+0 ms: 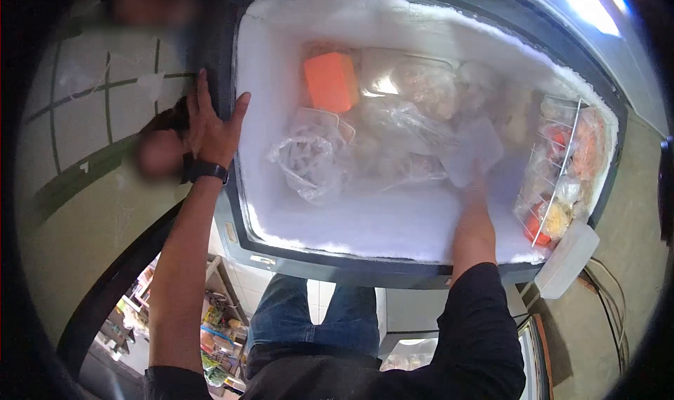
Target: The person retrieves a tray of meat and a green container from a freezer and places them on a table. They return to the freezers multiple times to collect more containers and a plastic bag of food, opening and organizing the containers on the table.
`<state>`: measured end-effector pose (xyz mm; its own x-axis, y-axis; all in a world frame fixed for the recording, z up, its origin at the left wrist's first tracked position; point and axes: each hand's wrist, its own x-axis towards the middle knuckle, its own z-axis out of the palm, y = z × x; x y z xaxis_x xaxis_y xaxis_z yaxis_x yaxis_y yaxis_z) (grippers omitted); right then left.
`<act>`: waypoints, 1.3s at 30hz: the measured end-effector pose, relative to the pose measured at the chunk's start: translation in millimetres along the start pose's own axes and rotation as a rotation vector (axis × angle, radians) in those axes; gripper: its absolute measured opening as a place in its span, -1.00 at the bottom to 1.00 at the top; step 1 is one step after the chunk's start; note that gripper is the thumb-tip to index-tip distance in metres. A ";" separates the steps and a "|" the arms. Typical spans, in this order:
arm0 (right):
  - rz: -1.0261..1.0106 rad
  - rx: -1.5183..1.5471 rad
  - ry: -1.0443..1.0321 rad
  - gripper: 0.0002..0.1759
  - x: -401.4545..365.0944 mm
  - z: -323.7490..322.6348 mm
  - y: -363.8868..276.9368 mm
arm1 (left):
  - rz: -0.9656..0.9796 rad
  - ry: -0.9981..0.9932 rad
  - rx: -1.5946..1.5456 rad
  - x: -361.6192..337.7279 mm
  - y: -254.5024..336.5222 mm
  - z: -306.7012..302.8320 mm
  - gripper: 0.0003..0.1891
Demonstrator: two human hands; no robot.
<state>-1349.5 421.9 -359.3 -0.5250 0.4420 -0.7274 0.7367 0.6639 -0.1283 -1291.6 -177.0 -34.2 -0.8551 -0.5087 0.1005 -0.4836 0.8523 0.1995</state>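
My left hand (214,133) rests against the left rim of a frosted chest freezer (379,221), its fingers spread and nothing in them. Down inside the freezer, my right hand (477,180) grips a whitish, translucent, flat-sided plastic piece (476,147); cold haze blurs its shape and the fingertips. Just left of that piece lie clear plastic bags (404,119) with contents I cannot make out. Further left sits a knotted clear bag (309,154) of pale pieces, with an orange box (331,82) behind it.
A white wire basket (558,175) with bagged food hangs at the freezer's right end. A white plastic block-shaped container (567,260) stands at the right front corner. Thick frost (337,14) lines the walls. Shelves with packets (221,330) stand below left. Cables (614,309) run at right.
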 end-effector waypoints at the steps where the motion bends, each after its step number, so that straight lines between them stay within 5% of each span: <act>1: -0.028 -0.040 -0.002 0.27 0.0 -9.3 -2.4 | 0.019 0.010 -0.013 0.2 0.3 -1.0 -0.06; 5: -0.150 -0.249 0.058 0.28 -1.1 -80.1 -30.9 | 0.022 0.019 -0.008 -1.3 3.4 -5.7 -0.04; 7: -0.185 -0.338 0.129 0.28 -22.1 -128.1 -58.4 | -0.129 -0.086 -0.020 -0.9 14.3 -13.9 -0.01; 11: -0.250 -0.430 0.224 0.23 -137.2 -199.7 -135.9 | -0.080 -0.053 -0.070 1.4 6.7 -10.7 0.00; 13: -0.473 -0.151 0.204 -0.07 -173.8 -201.9 -152.0 | -0.036 0.010 -0.012 0.2 7.0 -9.7 -0.01; 15: -0.694 0.019 -0.088 -0.19 -183.7 -180.7 -171.9 | -0.050 -0.005 -0.027 -0.6 5.4 -8.4 -0.01; 17: -0.591 -0.059 -0.207 -0.25 -195.0 -136.7 -199.3 | -0.055 -0.026 -0.047 -1.3 4.2 -7.1 -0.02; 18: -0.354 0.099 -0.493 -0.11 -224.3 -121.5 -228.6 | -0.059 -0.020 -0.049 -0.9 4.0 -6.9 -0.02; 22: -0.417 0.268 -1.050 -0.11 -178.9 22.2 -273.0 | -0.079 -0.046 -0.065 -0.5 12.2 -12.3 -0.03; 23: -0.383 0.000 -0.943 -0.17 -188.0 39.9 -296.1 | -0.038 -0.015 -0.040 -0.6 9.2 -8.2 -0.06; 25: -0.540 0.092 -1.060 -0.22 -158.2 107.9 -311.5 | -0.038 -0.034 -0.058 0.1 11.4 -7.7 -0.07; 27: -0.772 -0.015 -0.883 -0.22 -132.6 167.0 -318.5 | -0.044 -0.053 -0.031 -1.0 9.4 -7.4 -0.07; 29: -1.056 -0.155 -0.498 -0.21 -108.6 216.7 -314.3 | -0.050 -0.057 -0.022 -1.9 10.4 -6.7 -0.07; 31: -1.334 -0.230 0.005 -0.18 -158.5 180.6 -313.9 | -0.061 -0.053 -0.008 -0.6 8.5 -6.5 -0.07; 33: -0.688 0.364 0.176 -0.11 -183.5 127.5 -304.2 | -0.074 -0.037 -0.012 -1.2 7.5 -4.4 -0.06; 35: -0.611 0.015 0.628 0.01 -141.6 116.8 -280.5 | -0.075 -0.048 -0.056 -0.5 5.4 -4.4 -0.05; 38: -0.510 0.132 0.588 0.07 -135.1 45.3 -270.6 | -0.054 -0.036 -0.068 -0.2 -1.5 1.1 -0.04; 39: -0.622 -0.003 0.650 0.12 -113.6 40.6 -267.8 | -0.032 -0.016 -0.041 -1.9 -3.0 3.3 -0.04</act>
<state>-1469.8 169.5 -269.6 -0.9668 0.2555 -0.0023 0.2383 0.8984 -0.3689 -1289.2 -178.2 -38.2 -0.8421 -0.5336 0.0779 -0.5032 0.8295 0.2424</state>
